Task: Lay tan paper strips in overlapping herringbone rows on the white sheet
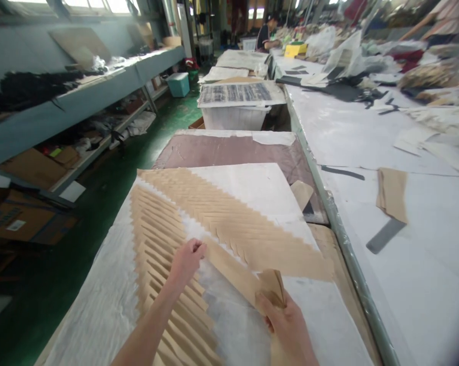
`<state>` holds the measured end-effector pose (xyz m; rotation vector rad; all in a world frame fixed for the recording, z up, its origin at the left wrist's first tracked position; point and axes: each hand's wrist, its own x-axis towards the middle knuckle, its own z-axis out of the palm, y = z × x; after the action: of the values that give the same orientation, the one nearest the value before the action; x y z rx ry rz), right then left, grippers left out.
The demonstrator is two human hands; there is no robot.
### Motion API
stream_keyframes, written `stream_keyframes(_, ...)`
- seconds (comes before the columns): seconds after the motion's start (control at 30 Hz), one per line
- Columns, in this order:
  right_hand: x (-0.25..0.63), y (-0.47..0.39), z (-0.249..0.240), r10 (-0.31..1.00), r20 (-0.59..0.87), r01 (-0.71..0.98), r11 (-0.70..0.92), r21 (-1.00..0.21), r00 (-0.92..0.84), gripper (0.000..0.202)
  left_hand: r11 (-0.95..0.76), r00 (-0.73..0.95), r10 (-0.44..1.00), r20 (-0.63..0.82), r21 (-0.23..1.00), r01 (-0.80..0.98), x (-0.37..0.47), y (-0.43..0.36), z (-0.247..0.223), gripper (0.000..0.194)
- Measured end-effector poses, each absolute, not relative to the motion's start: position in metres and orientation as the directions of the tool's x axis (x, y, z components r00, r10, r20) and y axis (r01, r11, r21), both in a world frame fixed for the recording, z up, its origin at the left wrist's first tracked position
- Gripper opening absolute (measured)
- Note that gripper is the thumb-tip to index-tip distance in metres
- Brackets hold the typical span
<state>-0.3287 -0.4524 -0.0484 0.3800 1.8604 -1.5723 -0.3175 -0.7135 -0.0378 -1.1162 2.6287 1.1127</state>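
My left hand (189,258) pinches the far end of a long tan strip (233,272) between its fingertips. The strip runs diagonally down to the right, where my right hand (280,310) grips its near end together with a folded stack of tan pieces (271,284). Below the right hand, more tan material hangs or lies on the board. Both hands are over a white sheet (240,188). On that sheet, one row of overlapping tan strips (160,244) lies at the left, partly under my left forearm, and another row (229,213) slants from the upper left to the right.
To the right, a long white table (404,284) holds a folded tan piece (393,190), grey strips and plastic-wrapped heaps. Beyond the board stands a white bin (233,118). Shelving (99,91) lines the left side, past a green floor. A person (265,35) is far ahead.
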Motion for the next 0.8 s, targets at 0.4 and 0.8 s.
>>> stream_keyframes(0.4, -0.349, -0.482, -0.072, -0.143, -0.532, 0.427, 0.444, -0.788, -0.835, 0.039, 0.590, -0.679, -0.710, -0.187, 0.368, -0.719, -0.333, -0.743, -0.052, 0.025)
stream_keyframes(0.8, -0.349, -0.484, -0.076, -0.134, -0.447, 0.255, 0.664, -0.703, -0.884, 0.032, 0.569, -0.674, -0.705, -0.221, 0.391, -0.723, -0.336, -0.748, -0.051, 0.025)
